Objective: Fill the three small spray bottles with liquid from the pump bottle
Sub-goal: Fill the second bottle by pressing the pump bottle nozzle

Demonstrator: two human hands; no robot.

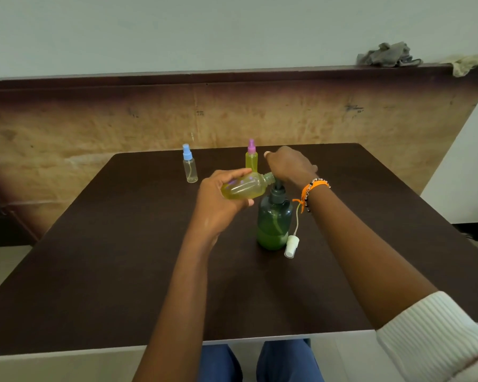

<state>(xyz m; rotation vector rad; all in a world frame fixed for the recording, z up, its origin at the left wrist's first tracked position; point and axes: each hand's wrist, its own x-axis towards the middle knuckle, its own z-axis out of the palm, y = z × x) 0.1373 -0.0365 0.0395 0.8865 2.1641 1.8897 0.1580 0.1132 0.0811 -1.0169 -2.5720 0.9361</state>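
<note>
The left hand [218, 198] grips an uncapped spray bottle [246, 186], tilted with its neck at the pump bottle [273, 219] spout. The right hand [289, 164] presses the pump, fingers curled over it. The cap [291, 246] lies on the bench [122, 257] beside the pump bottle.

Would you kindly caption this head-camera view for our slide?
Left hand tilts an uncapped spray bottle to the pump bottle spout while right hand presses the pump.

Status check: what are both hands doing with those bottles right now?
Left hand holds uncapped yellow-filled small bottle tilted at spout. Right hand atop dark green pump bottle. White spray cap lying alongside; nothing blocking.
</note>
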